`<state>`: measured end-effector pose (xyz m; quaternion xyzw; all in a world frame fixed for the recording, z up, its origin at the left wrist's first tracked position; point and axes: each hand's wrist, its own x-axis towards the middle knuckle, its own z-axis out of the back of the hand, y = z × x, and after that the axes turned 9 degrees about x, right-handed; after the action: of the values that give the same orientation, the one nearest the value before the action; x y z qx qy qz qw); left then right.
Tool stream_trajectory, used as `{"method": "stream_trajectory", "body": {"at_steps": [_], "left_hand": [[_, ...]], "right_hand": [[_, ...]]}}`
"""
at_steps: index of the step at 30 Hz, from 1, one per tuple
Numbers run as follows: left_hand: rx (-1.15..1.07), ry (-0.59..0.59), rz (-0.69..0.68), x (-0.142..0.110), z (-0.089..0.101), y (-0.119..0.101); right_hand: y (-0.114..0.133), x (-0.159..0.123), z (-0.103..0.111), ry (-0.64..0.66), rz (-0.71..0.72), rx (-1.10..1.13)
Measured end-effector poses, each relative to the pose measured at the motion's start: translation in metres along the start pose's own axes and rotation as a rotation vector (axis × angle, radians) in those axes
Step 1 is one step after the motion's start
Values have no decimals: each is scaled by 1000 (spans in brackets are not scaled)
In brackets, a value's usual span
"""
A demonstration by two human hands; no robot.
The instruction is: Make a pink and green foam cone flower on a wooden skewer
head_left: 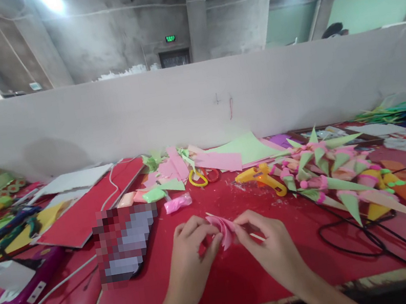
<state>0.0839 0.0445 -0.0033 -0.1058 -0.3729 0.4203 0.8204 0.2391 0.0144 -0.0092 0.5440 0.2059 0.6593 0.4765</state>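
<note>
The fingers of the left hand [193, 240] pinch pink paper [224, 228] above the desk [226, 291]; those of the right hand [263, 231] grasp its other side. Beyond them, a glue gun [265, 178] lies beside paper cones [344, 183].

A piece of pink paper [225, 231] is held up over the table [226, 288], pinched between the left hand [193, 244] and the right hand [273, 233]. It is folded into several narrow, curved layers, splayed at the top edge and tapering to a lower tip. A thin, pale stick [257, 237] slants down rightward by the right hand; whether it meets the paper is hard to tell.
</note>
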Motion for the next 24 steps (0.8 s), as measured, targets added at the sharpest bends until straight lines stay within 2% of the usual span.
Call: {"method": "stream_trajectory", "body": {"at_steps": [5,8,11,15,24], "left_hand": [[209,-113,-177,-1,4,4],[269,-142,-219,-1,5,5],[284,-174,-213,-2,4,2],[279,-191,-215,-2,3,-2],[155,-110,-150,-3,5,2]], "right_hand": [[-1,3,4,-47,-11,-31],[0,4,7,-2,-21,3],[3,2,7,63,-51,76],[3,-2,2,109,-70,53],[1,2,3,179,-76,163]]}}
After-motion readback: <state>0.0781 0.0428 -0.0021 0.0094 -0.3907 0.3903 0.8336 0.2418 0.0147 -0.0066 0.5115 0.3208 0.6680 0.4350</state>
